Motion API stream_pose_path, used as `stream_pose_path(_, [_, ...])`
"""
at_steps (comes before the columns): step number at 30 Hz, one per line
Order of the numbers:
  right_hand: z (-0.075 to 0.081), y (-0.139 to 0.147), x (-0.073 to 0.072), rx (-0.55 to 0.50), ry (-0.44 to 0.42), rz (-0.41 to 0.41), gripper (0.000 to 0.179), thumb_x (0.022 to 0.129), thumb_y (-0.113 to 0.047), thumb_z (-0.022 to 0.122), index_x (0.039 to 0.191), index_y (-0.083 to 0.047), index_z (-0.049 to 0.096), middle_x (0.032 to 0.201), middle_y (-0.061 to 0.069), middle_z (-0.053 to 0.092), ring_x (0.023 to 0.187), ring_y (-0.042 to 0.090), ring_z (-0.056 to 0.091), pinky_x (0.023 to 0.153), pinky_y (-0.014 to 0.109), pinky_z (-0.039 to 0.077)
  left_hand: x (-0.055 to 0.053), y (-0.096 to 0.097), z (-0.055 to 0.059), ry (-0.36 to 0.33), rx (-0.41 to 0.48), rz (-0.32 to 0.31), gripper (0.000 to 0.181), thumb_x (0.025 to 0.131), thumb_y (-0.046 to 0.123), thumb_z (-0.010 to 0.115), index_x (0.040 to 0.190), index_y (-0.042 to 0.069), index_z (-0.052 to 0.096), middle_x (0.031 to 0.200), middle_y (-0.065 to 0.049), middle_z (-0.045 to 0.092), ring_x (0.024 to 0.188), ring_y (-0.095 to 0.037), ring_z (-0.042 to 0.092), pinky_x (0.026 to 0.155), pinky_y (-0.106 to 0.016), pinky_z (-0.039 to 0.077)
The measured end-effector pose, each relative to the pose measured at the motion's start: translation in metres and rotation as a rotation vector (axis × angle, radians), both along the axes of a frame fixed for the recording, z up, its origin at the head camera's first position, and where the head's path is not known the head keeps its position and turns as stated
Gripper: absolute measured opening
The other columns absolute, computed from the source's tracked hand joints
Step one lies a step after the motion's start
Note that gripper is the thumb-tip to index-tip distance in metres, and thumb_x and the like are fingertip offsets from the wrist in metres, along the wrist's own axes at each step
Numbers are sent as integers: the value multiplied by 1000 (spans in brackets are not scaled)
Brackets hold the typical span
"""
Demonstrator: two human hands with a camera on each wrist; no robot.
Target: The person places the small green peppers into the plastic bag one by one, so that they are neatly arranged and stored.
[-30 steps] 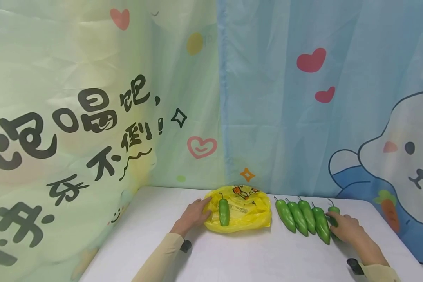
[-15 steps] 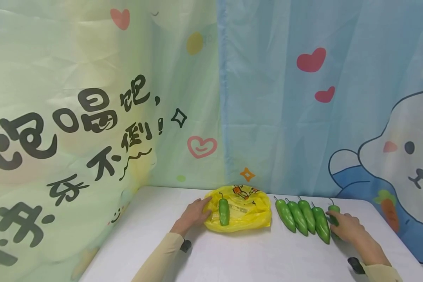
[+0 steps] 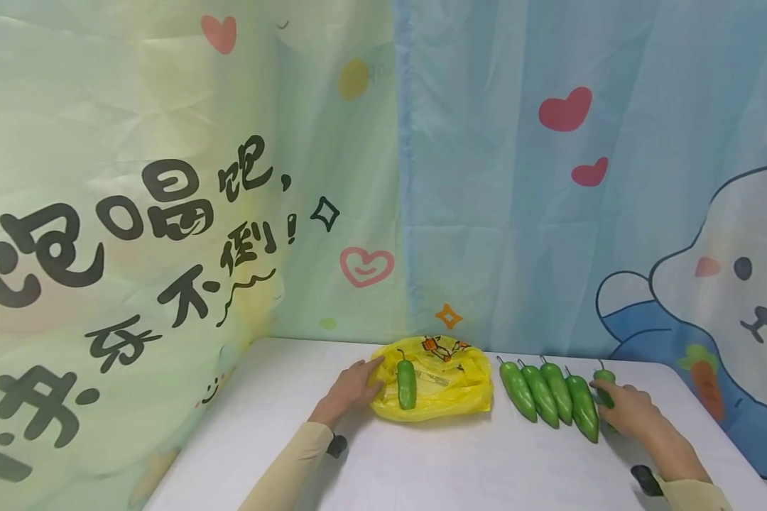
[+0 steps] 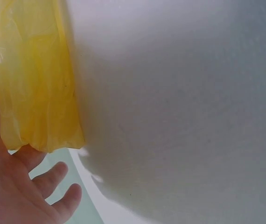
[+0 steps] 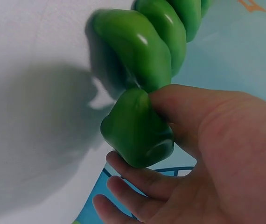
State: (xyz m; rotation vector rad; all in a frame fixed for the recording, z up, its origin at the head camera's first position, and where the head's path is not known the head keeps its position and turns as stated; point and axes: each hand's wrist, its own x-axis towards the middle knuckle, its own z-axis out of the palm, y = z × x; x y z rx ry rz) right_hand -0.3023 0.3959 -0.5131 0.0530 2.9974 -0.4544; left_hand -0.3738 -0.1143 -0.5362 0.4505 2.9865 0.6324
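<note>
My right hand point(image 3: 629, 411) holds a long green pepper point(image 5: 137, 130) between thumb and fingers, at the right end of a row. In the right wrist view its blunt end faces the camera, and the palm hides part of it in the head view. My left hand point(image 3: 351, 387) grips the left edge of a yellow plastic bag point(image 3: 463, 397), thumb and index finger at its side while the other fingers are spread loosely in the left wrist view. One green pepper point(image 3: 406, 385) lies lengthwise in the bag's mouth, stem pointing away.
Several more green peppers point(image 3: 545, 401) lie side by side, slanted, between the bag and my right hand. All rest on a white table point(image 3: 434, 461). A printed curtain point(image 3: 486, 177) hangs behind the table's far edge and along its left side.
The pepper in my right hand has shifted very slightly, its stem now a little lower. My left hand, the bag and the other peppers stay where they were.
</note>
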Motion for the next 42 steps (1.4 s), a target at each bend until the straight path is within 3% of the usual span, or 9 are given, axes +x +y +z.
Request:
stream_pose_path(6, [2, -2, 2, -3, 46, 19, 52, 90, -11, 65, 134, 8, 48, 112, 44, 52, 100, 60, 53, 77, 67, 51, -1, 0, -1, 6, 2, -7, 54, 101, 34, 53, 153, 19, 44, 149, -15, 53, 143, -40, 43, 118, -56, 38])
stream_pose_path(19, [9, -6, 2, 3, 57, 35, 52, 90, -13, 65, 135, 7, 49, 111, 42, 54, 98, 56, 55, 78, 67, 51, -2, 0, -1, 4, -15, -6, 55, 101, 36, 53, 153, 20, 44, 149, -14, 53, 143, -39, 43, 118, -56, 38])
stream_pose_path(26, [11, -10, 4, -21, 118, 77, 48, 90, -8, 62, 133, 9, 50, 106, 40, 57, 91, 48, 57, 71, 60, 52, -3, -1, -1, 5, -20, -14, 55, 101, 35, 52, 153, 19, 43, 149, -13, 53, 144, -38, 42, 118, -55, 38])
stream_pose_path(42, [13, -18, 1, -22, 113, 117, 50, 90, -11, 65, 135, 7, 51, 111, 40, 57, 102, 57, 55, 80, 68, 50, -6, 0, -4, 6, -21, -11, 55, 101, 35, 53, 153, 19, 44, 149, -13, 54, 143, -38, 43, 119, -54, 38])
